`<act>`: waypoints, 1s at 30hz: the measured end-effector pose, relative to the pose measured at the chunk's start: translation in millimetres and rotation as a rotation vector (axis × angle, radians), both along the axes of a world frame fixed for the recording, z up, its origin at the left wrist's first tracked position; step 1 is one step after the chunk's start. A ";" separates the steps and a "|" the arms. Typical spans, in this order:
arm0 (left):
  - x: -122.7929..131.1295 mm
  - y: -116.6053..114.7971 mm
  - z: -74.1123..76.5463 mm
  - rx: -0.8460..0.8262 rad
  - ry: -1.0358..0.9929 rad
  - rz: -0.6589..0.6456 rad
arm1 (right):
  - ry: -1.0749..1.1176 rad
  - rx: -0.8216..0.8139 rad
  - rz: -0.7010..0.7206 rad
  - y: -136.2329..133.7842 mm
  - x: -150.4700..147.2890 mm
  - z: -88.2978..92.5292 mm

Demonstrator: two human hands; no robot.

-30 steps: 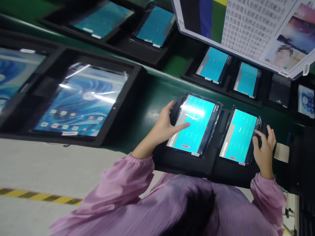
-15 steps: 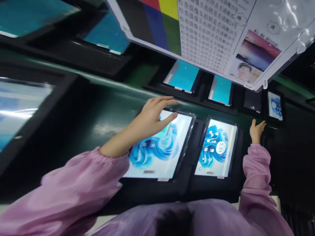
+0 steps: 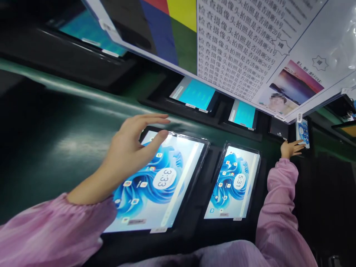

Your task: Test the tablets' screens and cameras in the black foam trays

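Note:
My left hand [image 3: 136,144] is open over the upper left part of a large tablet [image 3: 178,193], thumb and fingers apart with nothing between them. That tablet lies face up, its lit screen showing blue swirls, app icons and a clock reading 3:33. Beside it is a second lit tablet [image 3: 236,189] with a similar picture and the clock 5:31. Farther right, my right hand [image 3: 290,149] has its fingers spread across the lower edge of a small lit tablet [image 3: 302,129]. Whether those fingers touch it, I cannot tell.
A printed chart [image 3: 236,48] with colour blocks and rows of text overhangs the back row. Partly beneath it are two cyan-screened tablets [image 3: 194,94] and a dark-screened one [image 3: 279,128]. Another teal-screened tablet [image 3: 91,35] lies at the upper left. The bench [image 3: 78,144] is green.
My right hand has reached forward to the small tablet at the far right. The large tablet's screen now shows the clock and icons clearly. My left hand stays open above it.

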State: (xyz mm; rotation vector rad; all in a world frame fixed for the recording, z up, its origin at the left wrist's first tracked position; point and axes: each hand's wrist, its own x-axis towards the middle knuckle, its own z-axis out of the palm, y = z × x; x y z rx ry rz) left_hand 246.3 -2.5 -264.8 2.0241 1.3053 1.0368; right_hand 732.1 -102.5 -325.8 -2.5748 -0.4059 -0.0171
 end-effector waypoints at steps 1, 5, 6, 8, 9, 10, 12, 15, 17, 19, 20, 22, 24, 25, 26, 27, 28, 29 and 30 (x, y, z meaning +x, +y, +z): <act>0.1 -0.4 0.6 -0.005 0.001 0.007 | -0.016 -0.008 -0.001 -3.2 -2.1 1.1; 0.9 -2.0 3.6 -0.009 -0.017 0.005 | -0.073 0.021 -0.012 -14.1 -8.2 4.2; 1.3 -2.4 4.6 -0.007 -0.022 0.003 | -0.082 0.037 -0.003 -16.7 -10.1 5.9; 2.6 -3.4 7.2 0.001 -0.018 0.000 | -0.093 0.072 0.045 -23.5 -17.1 11.4; 4.0 -3.9 8.6 0.006 -0.008 -0.012 | -0.095 0.090 0.089 -28.2 -23.3 14.8; 6.1 -4.5 9.9 0.009 0.009 -0.037 | -0.093 0.109 0.150 -34.2 -31.7 18.3; 13.4 -6.1 11.2 0.003 0.064 -0.125 | -0.073 0.144 0.306 -49.5 -56.1 23.5; 33.5 -10.8 8.3 -0.049 0.191 -0.284 | 0.001 0.173 0.528 -76.6 -105.6 23.2; 50.1 -15.1 4.1 -0.077 0.280 -0.356 | 0.058 0.178 0.602 -92.8 -139.0 19.0; 63.1 -19.5 1.7 -0.077 0.355 -0.396 | 0.097 0.191 0.614 -106.2 -167.4 15.6; 66.3 -21.4 2.3 -0.068 0.380 -0.407 | 0.110 0.203 0.620 -112.2 -179.1 15.0; 62.8 -24.5 7.6 -0.045 0.388 -0.414 | 0.107 0.209 0.692 -123.7 -198.8 15.8; 44.8 -27.1 16.2 -0.038 0.351 -0.375 | 0.077 0.171 0.837 -134.3 -215.0 17.3; 30.9 -28.7 20.0 -0.048 0.331 -0.335 | 0.058 0.142 0.912 -138.9 -222.3 17.4; 14.5 -30.9 22.4 -0.066 0.316 -0.285 | 0.043 0.114 0.970 -142.7 -229.1 16.9; -3.7 -34.1 22.9 -0.091 0.308 -0.228 | 0.034 0.093 1.006 -145.7 -235.2 15.8; -22.7 -38.5 21.1 -0.118 0.306 -0.174 | 0.031 0.080 1.028 -147.8 -240.6 14.1; -41.8 -44.4 17.2 -0.149 0.304 -0.129 | 0.026 0.075 1.038 -149.1 -245.0 12.1; -60.3 -51.9 11.4 -0.184 0.300 -0.099 | 0.019 0.076 1.038 -149.6 -248.1 10.2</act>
